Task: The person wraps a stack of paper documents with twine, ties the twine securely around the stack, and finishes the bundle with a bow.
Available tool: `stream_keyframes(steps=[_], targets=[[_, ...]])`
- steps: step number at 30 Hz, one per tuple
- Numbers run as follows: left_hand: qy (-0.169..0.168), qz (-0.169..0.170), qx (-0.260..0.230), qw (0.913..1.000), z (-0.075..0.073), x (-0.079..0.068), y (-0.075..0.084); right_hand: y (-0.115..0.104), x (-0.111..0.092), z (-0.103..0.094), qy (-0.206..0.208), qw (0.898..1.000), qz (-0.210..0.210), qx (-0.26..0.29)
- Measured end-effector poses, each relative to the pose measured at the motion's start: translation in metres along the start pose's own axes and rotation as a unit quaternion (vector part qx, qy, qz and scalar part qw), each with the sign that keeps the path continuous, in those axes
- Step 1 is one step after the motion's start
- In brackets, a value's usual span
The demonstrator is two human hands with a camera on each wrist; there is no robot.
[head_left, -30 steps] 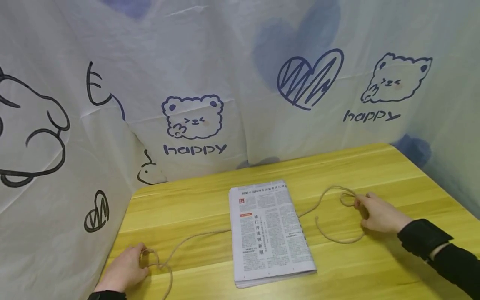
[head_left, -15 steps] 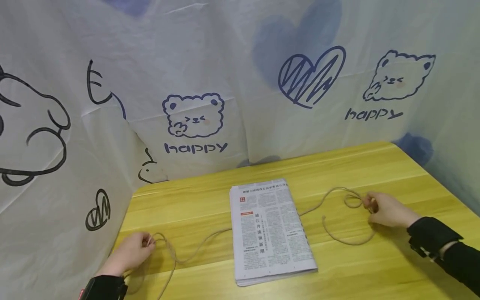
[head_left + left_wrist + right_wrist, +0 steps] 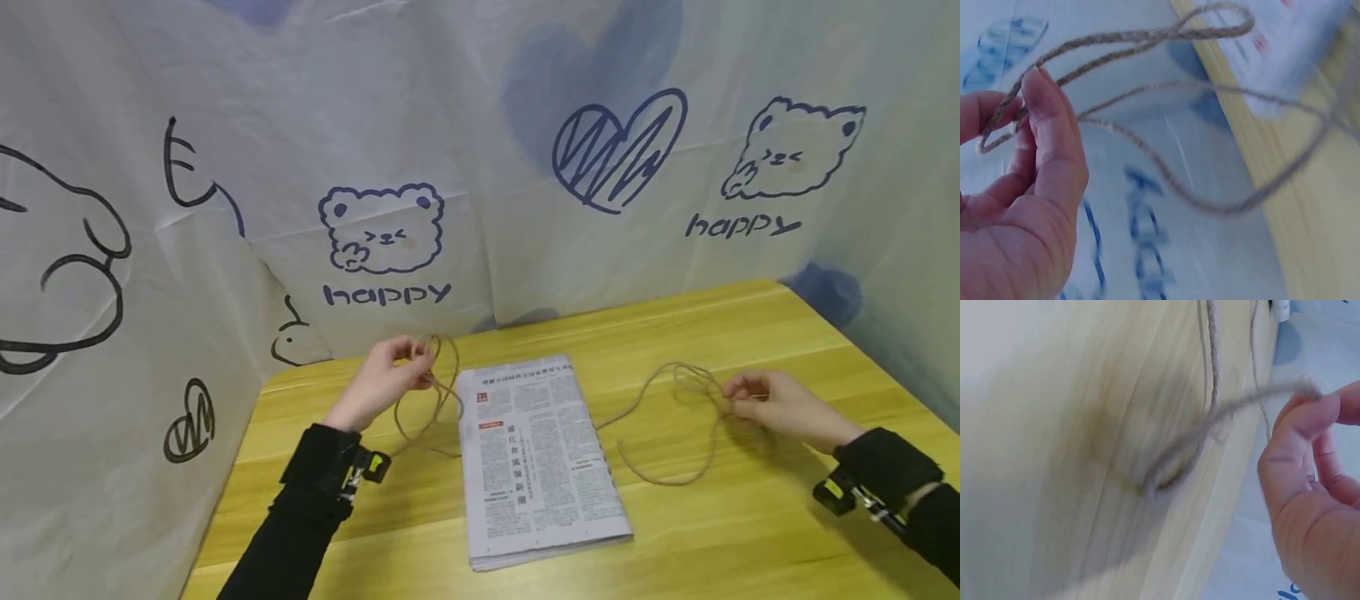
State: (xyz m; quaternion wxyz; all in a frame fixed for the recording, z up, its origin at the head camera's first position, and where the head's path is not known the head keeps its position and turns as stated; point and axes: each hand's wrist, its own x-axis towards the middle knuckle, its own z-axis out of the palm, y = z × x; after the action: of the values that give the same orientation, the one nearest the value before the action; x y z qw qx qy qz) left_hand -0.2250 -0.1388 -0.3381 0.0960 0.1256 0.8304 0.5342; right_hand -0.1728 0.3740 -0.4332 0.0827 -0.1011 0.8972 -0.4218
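Observation:
A folded newspaper (image 3: 540,475) lies on the wooden table, covered in printed columns. Thin brown twine (image 3: 667,483) comes out from both its left and right sides; the stretch between is hidden by the paper. My left hand (image 3: 382,379), raised near the paper's upper left corner, pinches several strands between thumb and fingers. Loops of twine (image 3: 1104,39) hang from that grip in the left wrist view. On the right side, my right hand (image 3: 780,404) pinches the twine (image 3: 1214,356) low over the table, with a loose curved end lying toward the newspaper.
The yellow wood-grain table (image 3: 750,533) reaches back to a pale cloth curtain (image 3: 510,242) printed with bears, hearts and "happy". The curtain also closes off the left and right sides. Each wrist carries a black band (image 3: 322,467) with a small device.
My left hand has lifted the twine from the table's left front and carried it up and right, beside the newspaper. My right hand, still pinching twine, has shifted slightly right. The newspaper stays put.

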Motion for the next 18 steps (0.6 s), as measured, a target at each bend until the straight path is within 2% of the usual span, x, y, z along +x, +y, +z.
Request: stream_keyframes(steps=[5, 8, 10, 12, 14, 16, 18], targets=[[-0.010, 0.046, -0.016, 0.9988, 0.054, 0.048, 0.035, -0.006, -0.005, 0.002, -0.015, 0.999, 0.001, 0.049], [-0.049, 0.075, -0.018, 0.9958, 0.085, 0.067, 0.054, -0.008, -0.008, 0.004, -0.018, 0.998, 0.000, 0.062], [-0.084, 0.088, 0.011, 0.9924, 0.100, 0.074, 0.063, -0.009, -0.010, 0.005, -0.019, 0.998, -0.003, 0.065], [-0.109, 0.094, 0.068, 0.9873, 0.109, 0.077, 0.065, -0.009, -0.011, 0.004, -0.021, 0.997, -0.008, 0.069], [-0.119, 0.095, 0.133, 0.9794, 0.112, 0.076, 0.059, -0.010, -0.013, 0.005, -0.021, 0.997, -0.010, 0.074], [-0.115, 0.090, 0.179, 0.9730, 0.110, 0.072, 0.047, -0.010, -0.014, 0.004, -0.023, 0.997, -0.013, 0.079], [-0.109, 0.082, 0.198, 0.9707, 0.107, 0.065, 0.032, -0.010, -0.015, 0.005, -0.021, 0.996, -0.015, 0.084]])
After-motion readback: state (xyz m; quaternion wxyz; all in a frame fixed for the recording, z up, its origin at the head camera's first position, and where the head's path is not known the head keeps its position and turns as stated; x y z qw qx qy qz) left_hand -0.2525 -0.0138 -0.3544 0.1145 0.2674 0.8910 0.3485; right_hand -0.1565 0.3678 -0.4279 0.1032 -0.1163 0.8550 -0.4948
